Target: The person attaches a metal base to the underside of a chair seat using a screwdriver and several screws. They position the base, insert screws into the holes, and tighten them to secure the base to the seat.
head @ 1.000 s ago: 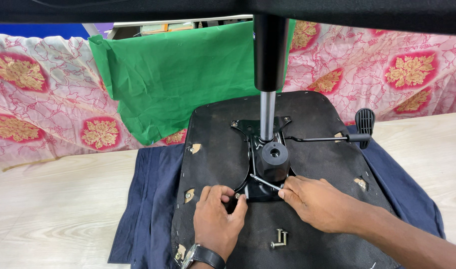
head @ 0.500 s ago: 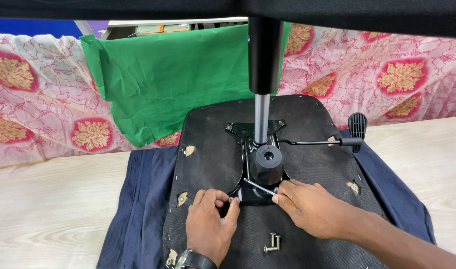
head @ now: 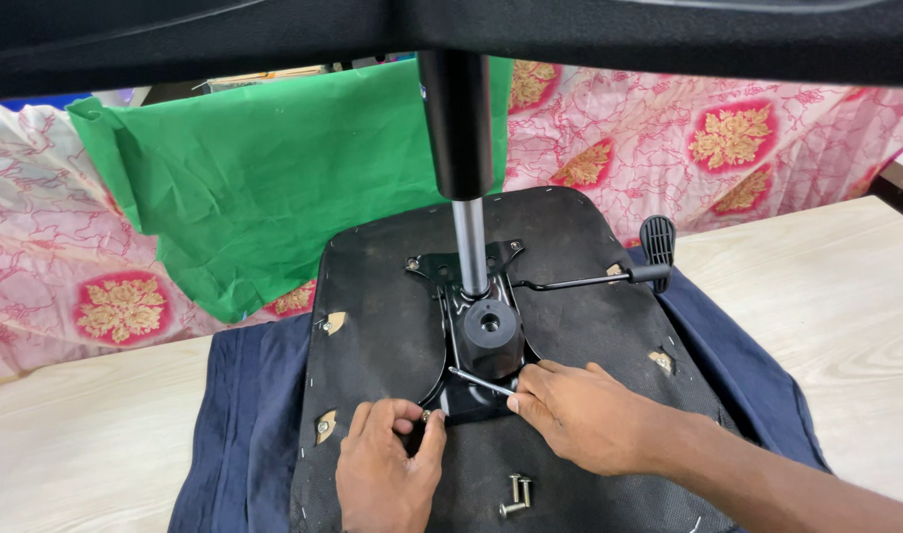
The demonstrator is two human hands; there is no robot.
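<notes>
An upturned black chair seat (head: 392,316) lies on a dark blue cloth (head: 244,434). A black metal mechanism plate (head: 486,336) is on the seat's middle, with a gas cylinder (head: 468,232) rising from it. My left hand (head: 382,464) pinches a small bolt (head: 424,417) at the plate's near left corner. My right hand (head: 580,415) holds a thin metal hex key (head: 476,381) against the plate's near edge. Loose bolts (head: 516,492) lie on the seat between my wrists.
A side lever with a black paddle handle (head: 657,242) sticks out to the right. Green cloth (head: 244,188) and pink patterned fabric (head: 728,138) hang behind. The pale wooden table (head: 846,316) extends on both sides. A dark chair base (head: 451,30) spans the top.
The view has shifted; both hands stay at the plate's near edge. The left hand's fingers have closed on the bolt at the corner.
</notes>
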